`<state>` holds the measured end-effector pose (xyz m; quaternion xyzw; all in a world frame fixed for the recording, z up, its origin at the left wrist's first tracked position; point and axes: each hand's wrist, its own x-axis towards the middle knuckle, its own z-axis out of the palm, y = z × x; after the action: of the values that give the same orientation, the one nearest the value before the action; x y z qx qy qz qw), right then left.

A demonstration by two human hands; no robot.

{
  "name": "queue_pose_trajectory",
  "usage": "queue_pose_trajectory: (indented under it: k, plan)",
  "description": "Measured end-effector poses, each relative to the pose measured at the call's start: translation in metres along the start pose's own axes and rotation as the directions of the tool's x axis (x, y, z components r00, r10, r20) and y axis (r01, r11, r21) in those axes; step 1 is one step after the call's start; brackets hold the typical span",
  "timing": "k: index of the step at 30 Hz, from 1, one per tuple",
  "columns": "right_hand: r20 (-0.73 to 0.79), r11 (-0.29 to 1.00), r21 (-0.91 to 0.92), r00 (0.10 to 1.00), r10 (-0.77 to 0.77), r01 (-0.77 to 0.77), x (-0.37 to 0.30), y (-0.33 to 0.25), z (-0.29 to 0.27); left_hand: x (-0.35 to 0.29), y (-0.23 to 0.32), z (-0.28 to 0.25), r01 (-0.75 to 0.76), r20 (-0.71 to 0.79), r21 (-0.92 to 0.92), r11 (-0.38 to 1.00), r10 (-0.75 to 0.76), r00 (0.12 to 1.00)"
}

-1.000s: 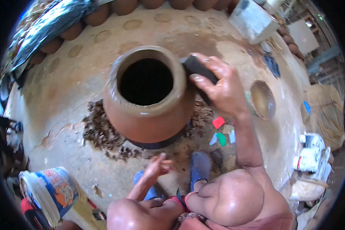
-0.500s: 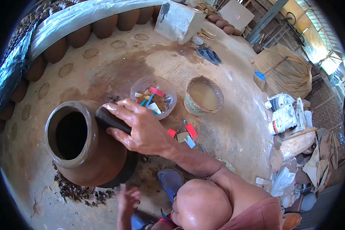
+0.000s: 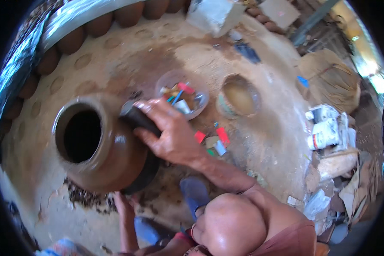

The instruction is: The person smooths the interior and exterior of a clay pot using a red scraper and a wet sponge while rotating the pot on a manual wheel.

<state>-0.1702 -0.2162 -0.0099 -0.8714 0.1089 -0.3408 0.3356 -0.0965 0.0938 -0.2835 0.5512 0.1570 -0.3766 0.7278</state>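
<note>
Here, on a stained floor point(image 3: 277, 145) edged by brown pots point(image 3: 129, 15), a clay vessel point(image 3: 109, 164) sits at left, the right hand point(image 3: 175, 134) clasping a dark block point(image 3: 140, 120) against its shoulder, the left hand point(image 3: 124, 203) near its base, its hold impossible to tell.

A wide fisheye camera on a person's head looks down past a bare knee point(image 3: 232, 222) at a nearby pot point(image 3: 117, 147).
</note>
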Motion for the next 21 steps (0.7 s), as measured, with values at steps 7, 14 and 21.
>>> queue_pose_trajectory:
  k: [7,14,21]
  plan:
    - [-0.070,0.997,0.060,0.996,0.058,-0.054,-0.019,0.012,0.008,0.028,-0.016,-0.013,-0.243,-0.072,0.363,0.900,0.287,0.955]
    - [-0.080,0.973,0.155,0.980,0.183,-0.170,-0.048,0.035,0.010,0.006,0.009,0.016,0.026,-0.119,0.063,0.998,-0.019,0.993]
    - [-0.123,0.899,0.394,0.958,0.258,-0.192,-0.060,0.033,0.060,0.026,-0.018,-0.038,-0.083,-0.112,0.209,0.974,0.108,0.988]
